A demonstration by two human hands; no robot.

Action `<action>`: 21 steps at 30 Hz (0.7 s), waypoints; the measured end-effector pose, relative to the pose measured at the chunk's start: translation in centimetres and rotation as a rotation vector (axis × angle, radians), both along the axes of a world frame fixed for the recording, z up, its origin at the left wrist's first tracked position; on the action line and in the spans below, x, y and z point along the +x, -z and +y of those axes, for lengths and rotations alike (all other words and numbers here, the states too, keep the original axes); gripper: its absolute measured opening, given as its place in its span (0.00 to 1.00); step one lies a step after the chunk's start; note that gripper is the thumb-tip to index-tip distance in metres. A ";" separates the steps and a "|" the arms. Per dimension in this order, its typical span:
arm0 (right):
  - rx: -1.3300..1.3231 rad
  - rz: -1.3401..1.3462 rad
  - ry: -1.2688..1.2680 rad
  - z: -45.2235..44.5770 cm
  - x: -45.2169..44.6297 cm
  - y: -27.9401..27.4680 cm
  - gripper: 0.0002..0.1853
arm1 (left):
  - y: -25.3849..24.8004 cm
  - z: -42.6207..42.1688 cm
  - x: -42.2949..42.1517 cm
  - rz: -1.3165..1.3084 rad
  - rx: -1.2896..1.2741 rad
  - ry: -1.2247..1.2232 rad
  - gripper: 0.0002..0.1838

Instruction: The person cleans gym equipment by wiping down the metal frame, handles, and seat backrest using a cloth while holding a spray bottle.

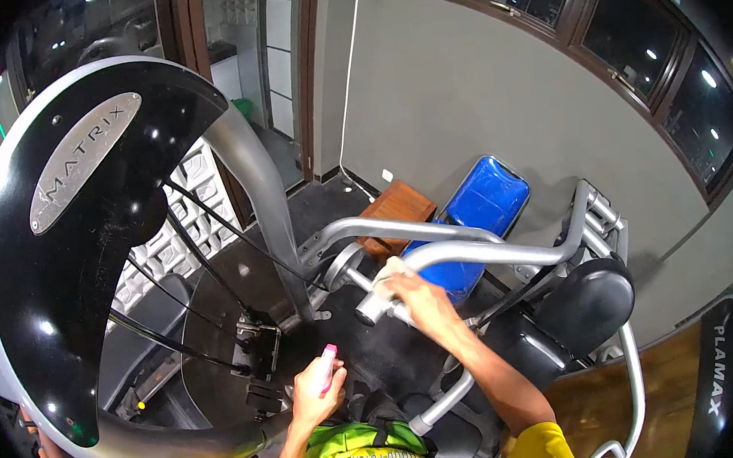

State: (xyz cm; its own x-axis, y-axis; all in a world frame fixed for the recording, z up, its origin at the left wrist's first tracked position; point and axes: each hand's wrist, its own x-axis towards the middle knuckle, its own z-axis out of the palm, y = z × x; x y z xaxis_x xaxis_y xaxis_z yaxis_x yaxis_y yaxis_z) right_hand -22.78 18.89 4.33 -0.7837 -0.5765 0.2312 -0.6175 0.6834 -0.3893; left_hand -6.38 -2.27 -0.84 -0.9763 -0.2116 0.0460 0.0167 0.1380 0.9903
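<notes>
Below the middle of the view, my left hand (pixel 317 394) is closed around a small bottle (pixel 327 365) with a pink top. My right hand (pixel 417 296) reaches forward and presses a pale cloth (pixel 390 277) onto the end of a silver machine tube (pixel 472 252). Its fingers are bent over the cloth. Beside that tube end is a round metal disc (pixel 344 267) on a bar. The two hands are apart, with the bottle well away from the tube.
A large black machine housing (pixel 43 280) with cables fills the left. Behind the tubes are a blue folding chair (pixel 489 193) and a wooden box (pixel 399 209). A black padded seat (pixel 584 307) stands right, before a grey wall (pixel 476 91).
</notes>
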 end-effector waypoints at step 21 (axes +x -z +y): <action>-0.094 -0.017 -0.347 -0.8 -4.9 3.2 0.14 | -2.0 0.5 0.6 0.050 -0.140 0.126 0.10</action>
